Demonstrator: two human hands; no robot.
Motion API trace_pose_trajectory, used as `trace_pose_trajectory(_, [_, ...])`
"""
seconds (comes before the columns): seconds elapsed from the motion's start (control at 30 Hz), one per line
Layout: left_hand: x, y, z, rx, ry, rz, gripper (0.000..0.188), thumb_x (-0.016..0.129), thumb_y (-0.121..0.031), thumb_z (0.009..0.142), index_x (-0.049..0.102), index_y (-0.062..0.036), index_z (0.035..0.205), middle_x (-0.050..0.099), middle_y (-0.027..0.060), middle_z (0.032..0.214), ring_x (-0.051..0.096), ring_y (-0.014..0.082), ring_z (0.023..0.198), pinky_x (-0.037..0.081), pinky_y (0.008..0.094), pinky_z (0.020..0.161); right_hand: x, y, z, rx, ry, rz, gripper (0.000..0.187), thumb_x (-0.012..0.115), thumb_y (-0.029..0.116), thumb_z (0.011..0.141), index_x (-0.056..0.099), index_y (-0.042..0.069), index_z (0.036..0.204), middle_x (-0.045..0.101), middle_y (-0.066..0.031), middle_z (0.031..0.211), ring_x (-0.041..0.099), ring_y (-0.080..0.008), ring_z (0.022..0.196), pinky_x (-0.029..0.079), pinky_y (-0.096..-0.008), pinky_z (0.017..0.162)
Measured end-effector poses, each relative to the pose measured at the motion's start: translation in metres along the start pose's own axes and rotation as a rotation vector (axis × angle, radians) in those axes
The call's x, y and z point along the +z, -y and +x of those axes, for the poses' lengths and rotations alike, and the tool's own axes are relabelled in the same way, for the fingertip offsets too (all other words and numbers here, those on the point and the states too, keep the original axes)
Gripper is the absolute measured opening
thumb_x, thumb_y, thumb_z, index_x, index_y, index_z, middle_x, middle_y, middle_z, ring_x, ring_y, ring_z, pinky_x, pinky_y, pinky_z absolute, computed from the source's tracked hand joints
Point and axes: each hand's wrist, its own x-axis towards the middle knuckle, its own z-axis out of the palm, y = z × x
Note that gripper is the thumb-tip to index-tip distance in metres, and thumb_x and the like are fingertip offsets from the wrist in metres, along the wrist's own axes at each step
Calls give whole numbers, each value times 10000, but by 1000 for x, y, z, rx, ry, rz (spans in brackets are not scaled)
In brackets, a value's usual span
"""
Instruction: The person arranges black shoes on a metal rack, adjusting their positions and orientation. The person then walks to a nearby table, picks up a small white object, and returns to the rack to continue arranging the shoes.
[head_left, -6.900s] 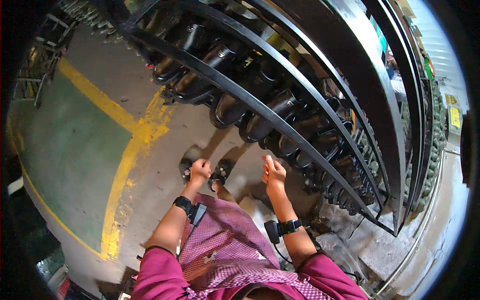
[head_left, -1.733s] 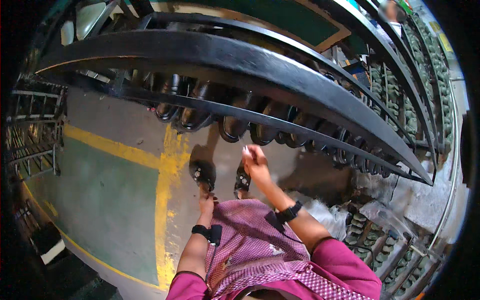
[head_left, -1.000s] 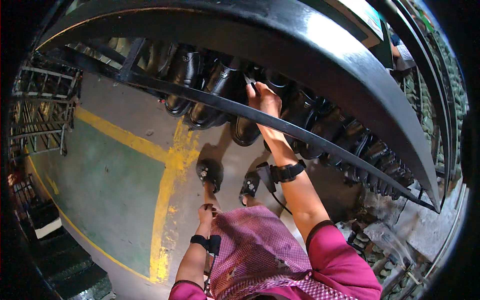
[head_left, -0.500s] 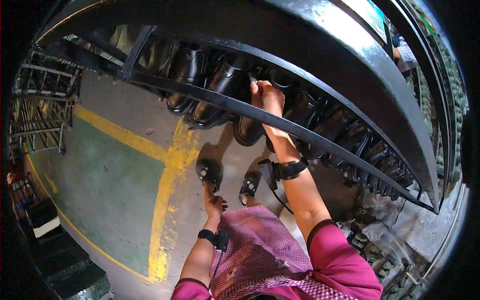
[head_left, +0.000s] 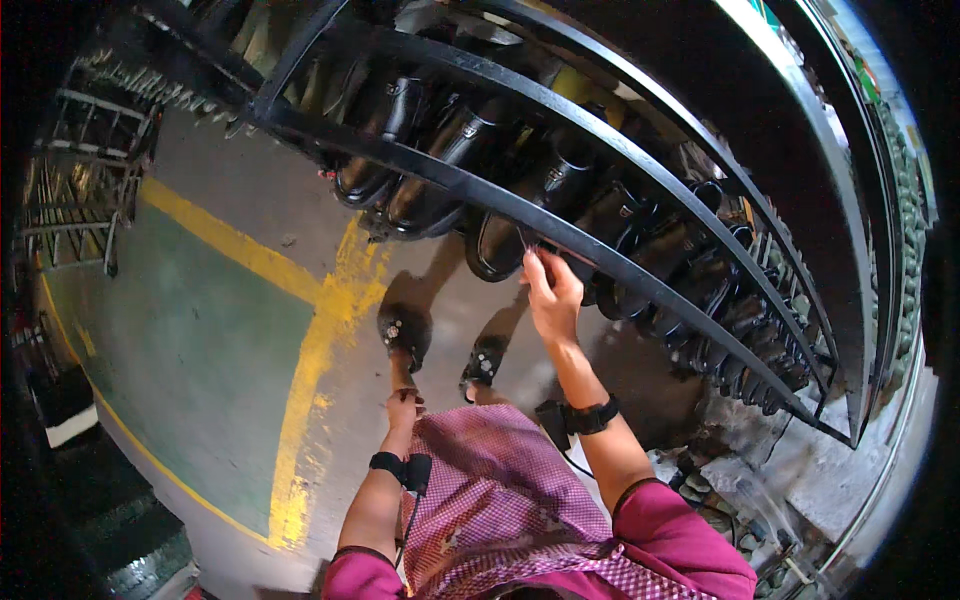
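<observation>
My right hand (head_left: 556,289) is closed in a pinch just below the dark metal rail (head_left: 450,180). Between its fingertips is something thin, too small to make out. Close to the fingertips, beyond the rail, hangs a black leather shoe (head_left: 494,243) with a small metal ornament, toe down. Other black shoes (head_left: 432,190) line up on both sides of it. My left hand (head_left: 403,406) hangs low beside the pink checked apron (head_left: 490,470), its fingers curled. Whether anything is inside it is hidden. Both wrists carry black straps with small devices.
The long dark rack (head_left: 610,150) curves across the top and down the right, filled with shoes. Yellow lines (head_left: 300,400) border a green floor area (head_left: 210,350) at left. Metal racks (head_left: 80,190) stand at the far left. Plastic and loose items (head_left: 750,490) lie at lower right.
My right hand has drawn back from among the shoes, past the rail, toward me, still pinching. My left hand stays low and curled. The view has shifted, showing more of the rack's inside.
</observation>
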Motion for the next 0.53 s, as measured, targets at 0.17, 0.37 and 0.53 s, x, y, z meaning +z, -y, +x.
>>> trace_pose_trajectory(0.17, [16, 7, -2, 22, 17, -62, 128, 485, -125, 817, 528, -19, 876, 569, 84, 653, 550, 168, 472, 402, 262, 368, -14, -21, -36, 281, 131, 4, 187, 533, 148, 825, 550, -5, 931, 551, -24, 661, 422, -37, 474, 330, -182, 417])
trace_pose_trajectory(0.37, [45, 28, -1, 87, 55, -83, 172, 486, -162, 813, 540, -10, 874, 585, 79, 658, 554, 157, 475, 401, 257, 389, -25, -34, -68, 368, 314, -9, 221, 480, 190, 861, 493, 8, 985, 525, -25, 698, 423, -47, 475, 350, -190, 414])
trace_pose_trajectory(0.53, [64, 62, -5, 62, 31, -117, 233, 518, -190, 805, 554, -13, 952, 612, 119, 711, 588, 202, 503, 464, 275, 424, -34, -56, -93, 568, 397, -52, 223, 483, 182, 859, 470, 27, 1018, 528, -26, 739, 462, -60, 541, 372, -208, 437])
